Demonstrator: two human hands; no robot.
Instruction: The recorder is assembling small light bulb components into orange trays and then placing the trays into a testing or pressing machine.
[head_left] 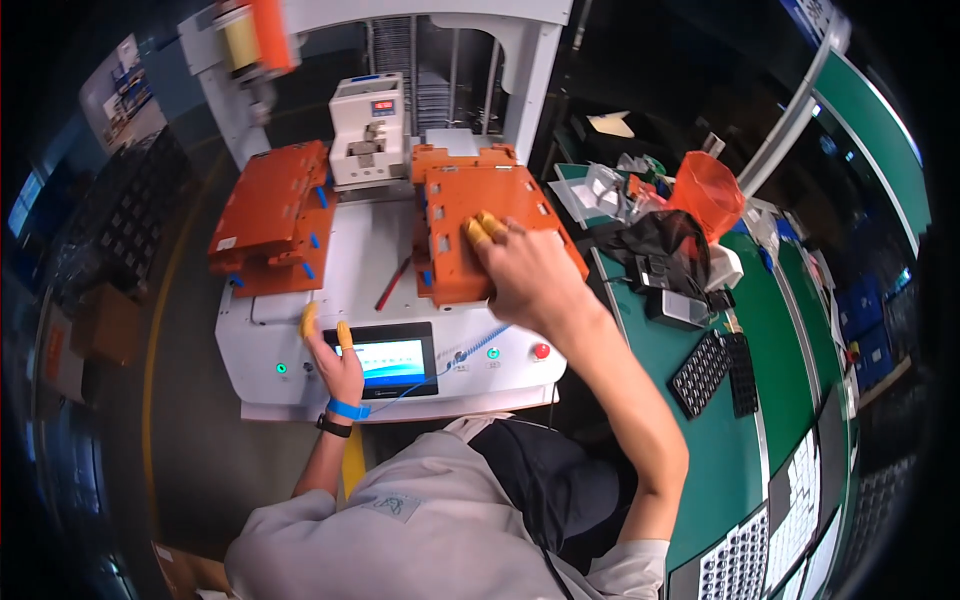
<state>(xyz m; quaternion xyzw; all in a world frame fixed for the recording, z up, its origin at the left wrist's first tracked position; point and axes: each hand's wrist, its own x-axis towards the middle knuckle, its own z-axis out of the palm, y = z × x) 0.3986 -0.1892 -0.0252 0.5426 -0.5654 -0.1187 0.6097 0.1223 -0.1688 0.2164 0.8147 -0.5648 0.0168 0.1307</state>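
Observation:
My right hand (528,268), yellow cots on its fingertips, reaches over the orange slotted fixture (500,195) on the right side of a white benchtop machine (360,225). Its fingers are bent and drawn together, with the tips at the fixture's top plate; anything under them is hidden. Near the machine's front edge my left hand (338,362) is open, thumb and cotted fingers apart, beside a lit touch screen (392,362). A blue wrist strap (348,410) with a coiled cord is on that wrist. Farther left stands a second orange fixture (268,210) with blue pegs.
A white feeder unit (367,130) with a red display stands between the fixtures. A red, pen-like tool (393,284) lies on the machine bed. A red button (541,351) is at front right. The green bench (640,420) carries black trays (702,373), a black bag and an orange-red bin (706,193).

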